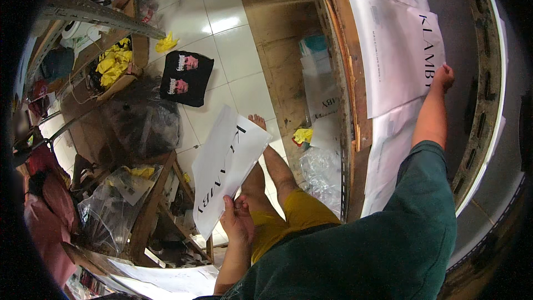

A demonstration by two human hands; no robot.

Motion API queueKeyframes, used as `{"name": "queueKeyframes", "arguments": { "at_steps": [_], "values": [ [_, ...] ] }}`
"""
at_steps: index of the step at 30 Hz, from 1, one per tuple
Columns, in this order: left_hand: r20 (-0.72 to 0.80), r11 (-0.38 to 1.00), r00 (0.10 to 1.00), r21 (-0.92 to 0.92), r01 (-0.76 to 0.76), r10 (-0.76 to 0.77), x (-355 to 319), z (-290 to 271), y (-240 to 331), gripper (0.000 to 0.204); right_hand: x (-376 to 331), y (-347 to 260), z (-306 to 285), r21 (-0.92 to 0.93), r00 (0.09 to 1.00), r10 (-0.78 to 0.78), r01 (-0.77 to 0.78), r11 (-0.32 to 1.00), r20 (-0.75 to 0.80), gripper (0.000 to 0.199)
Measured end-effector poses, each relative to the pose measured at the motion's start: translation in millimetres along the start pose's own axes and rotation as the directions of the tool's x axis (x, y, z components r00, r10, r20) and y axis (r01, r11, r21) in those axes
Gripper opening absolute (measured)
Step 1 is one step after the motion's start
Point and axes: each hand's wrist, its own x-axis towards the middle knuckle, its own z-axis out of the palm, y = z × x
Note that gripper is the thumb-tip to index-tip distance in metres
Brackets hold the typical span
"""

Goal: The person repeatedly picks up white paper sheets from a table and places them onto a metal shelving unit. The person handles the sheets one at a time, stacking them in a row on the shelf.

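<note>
A dark gap is leaving the right hand some room before the slotted metal beam; white mailers are filling its left side, with a wooden board edging them. Open space is stretching above the tiled floor. A wooden frame and clear plastic bag are crowding the left hand's left side.

Dk green tee, plain fabric, w/ a loose short R sleeve ending approx. at the elbow. Mustard-yellow shorts, hem abt. knee level, w/ a dk strip btwn them & the tee. R forearm, L forearm, R grip & L grip bare. Legs bare below the hem; one foot partly in view, also bare, toes showing.
</note>
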Motion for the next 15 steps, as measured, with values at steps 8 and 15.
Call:
{"name": "queueKeyframes", "arguments": {
  "at_steps": [8, 15],
  "values": [
    [0.002, 1.000, 1.000, 0.023, -0.008, 0.008, 2, 13, 0, 0.032, 24, 23, 12, -0.057, 0.996, 0.051, -0.047, 0.997, 0.071, 0.023],
    [-0.027, 0.998, 1.000, 0.066, 0.016, -0.014, 4, 4, 6, 0.031, 1, 18, 16, -0.270, 0.986, -0.114, 0.077, 0.960, -0.123, 0.028]
  ]
}}
